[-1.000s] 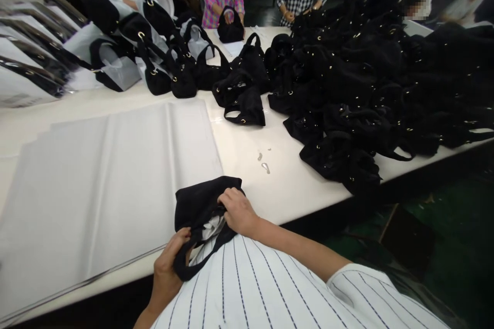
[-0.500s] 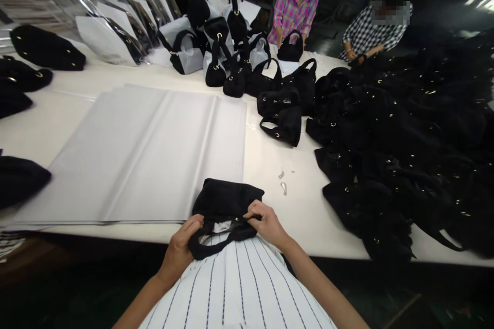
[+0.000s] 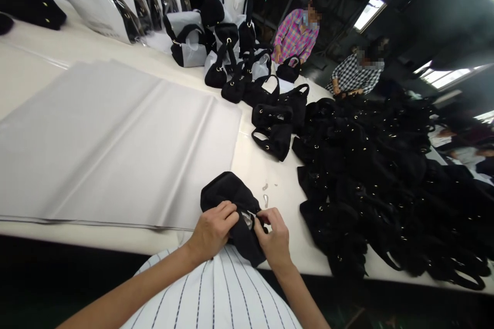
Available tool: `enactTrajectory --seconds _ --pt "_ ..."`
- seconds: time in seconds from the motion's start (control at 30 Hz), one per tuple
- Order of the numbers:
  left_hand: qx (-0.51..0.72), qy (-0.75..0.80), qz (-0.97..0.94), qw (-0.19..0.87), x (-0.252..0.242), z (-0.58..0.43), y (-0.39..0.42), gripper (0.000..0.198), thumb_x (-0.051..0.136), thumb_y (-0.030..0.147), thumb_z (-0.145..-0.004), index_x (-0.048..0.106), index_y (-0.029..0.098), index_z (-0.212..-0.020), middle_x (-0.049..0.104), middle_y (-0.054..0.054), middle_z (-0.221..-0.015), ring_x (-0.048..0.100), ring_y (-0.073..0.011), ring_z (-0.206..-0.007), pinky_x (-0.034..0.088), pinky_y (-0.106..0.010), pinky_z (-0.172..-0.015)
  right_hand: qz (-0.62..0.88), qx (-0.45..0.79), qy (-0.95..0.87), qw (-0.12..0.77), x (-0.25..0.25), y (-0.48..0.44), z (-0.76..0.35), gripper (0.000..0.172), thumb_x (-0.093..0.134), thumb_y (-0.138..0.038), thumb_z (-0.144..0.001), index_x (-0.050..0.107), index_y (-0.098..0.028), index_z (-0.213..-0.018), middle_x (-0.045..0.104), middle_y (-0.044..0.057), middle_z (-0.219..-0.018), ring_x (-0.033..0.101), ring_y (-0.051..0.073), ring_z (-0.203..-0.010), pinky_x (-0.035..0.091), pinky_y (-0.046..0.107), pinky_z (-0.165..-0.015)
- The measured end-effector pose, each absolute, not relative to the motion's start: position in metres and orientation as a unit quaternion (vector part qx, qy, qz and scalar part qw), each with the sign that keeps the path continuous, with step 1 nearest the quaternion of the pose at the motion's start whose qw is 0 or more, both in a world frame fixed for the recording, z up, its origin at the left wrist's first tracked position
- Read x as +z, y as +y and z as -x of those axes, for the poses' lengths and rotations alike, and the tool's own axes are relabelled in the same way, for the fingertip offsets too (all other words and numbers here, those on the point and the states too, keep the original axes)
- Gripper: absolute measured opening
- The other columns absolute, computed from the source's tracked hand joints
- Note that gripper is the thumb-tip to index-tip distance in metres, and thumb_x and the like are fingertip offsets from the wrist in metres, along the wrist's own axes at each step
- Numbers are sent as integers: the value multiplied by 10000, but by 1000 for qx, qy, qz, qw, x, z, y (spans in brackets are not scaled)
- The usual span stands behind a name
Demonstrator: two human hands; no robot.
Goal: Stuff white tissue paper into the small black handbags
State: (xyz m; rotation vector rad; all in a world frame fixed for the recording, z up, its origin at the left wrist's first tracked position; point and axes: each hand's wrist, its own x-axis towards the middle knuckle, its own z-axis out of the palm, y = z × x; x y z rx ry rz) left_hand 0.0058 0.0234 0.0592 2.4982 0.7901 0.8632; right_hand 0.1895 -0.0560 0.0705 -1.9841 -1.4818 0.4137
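A small black cloth handbag lies at the near edge of the white table, against my striped shirt. My left hand grips the bag's opening from the left, fingers curled over the rim. My right hand pinches the rim from the right. Between the two hands some white stuffing paper shows inside the bag.
A stack of large white paper sheets covers the table to the left. A big heap of black bags fills the right side. Stuffed bags and clear-wrapped packs stand at the back. Three people stand at the far side.
The view has swung up and to the right. Both hands have closed in on the bag's opening, nearer to each other, and the loose strap no longer hangs between them.
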Motion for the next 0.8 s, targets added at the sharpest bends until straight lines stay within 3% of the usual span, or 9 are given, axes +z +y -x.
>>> enactTrajectory --seconds 0.07,0.23,0.4,0.53,0.67,0.8 --pt "326 304 -871 204 55 -6 28 248 409 -17 -770 563 170 -826 626 -77 -954 585 -210 -958 524 -314 -766 706 224 -597 308 83 -51 -178 179 493 -190 -871 661 -244 -900 635 54 -871 603 191 -846 499 331 -820" --pt "372 314 -845 220 50 -7 38 295 416 -29 -752 583 154 -912 633 -98 -990 595 -220 -1015 527 -346 -866 544 388 -709 226 85 -22 -171 301 421 -116 -867 643 -247 -1022 635 37 -1080 559 186 -1079 466 322 -946" --pt "398 308 -836 220 45 -7 44 305 401 -47 -733 585 147 -879 658 -89 -930 630 -213 -939 549 -348 -841 552 310 -773 16 42 14 -170 150 607 -223 -759 649 -183 -897 661 110 -1028 603 254 -924 509 340 -787" --pt "383 351 -823 230 27 0 54 227 441 12 -808 594 145 -912 667 -93 -904 649 -209 -876 569 -357 -806 576 280 -756 -134 9 52 -157 192 656 -247 -705 659 -155 -874 697 125 -935 641 281 -885 508 340 -752" --pt "380 375 -810 243 11 -1 66 262 430 52 -854 590 157 -1032 665 -97 -980 641 -214 -967 547 -383 -906 576 296 -748 -147 -2 90 -155 151 629 -279 -759 661 -143 -815 706 136 -884 657 288 -848 513 366 -755" --pt "385 409 -760 327 8 -5 71 408 379 82 -888 503 201 -1257 532 -90 -1318 497 -197 -1248 427 -399 -1084 505 388 -769 -58 13 110 -180 143 548 -276 -848 660 -189 -832 707 57 -903 645 208 -882 504 305 -826"
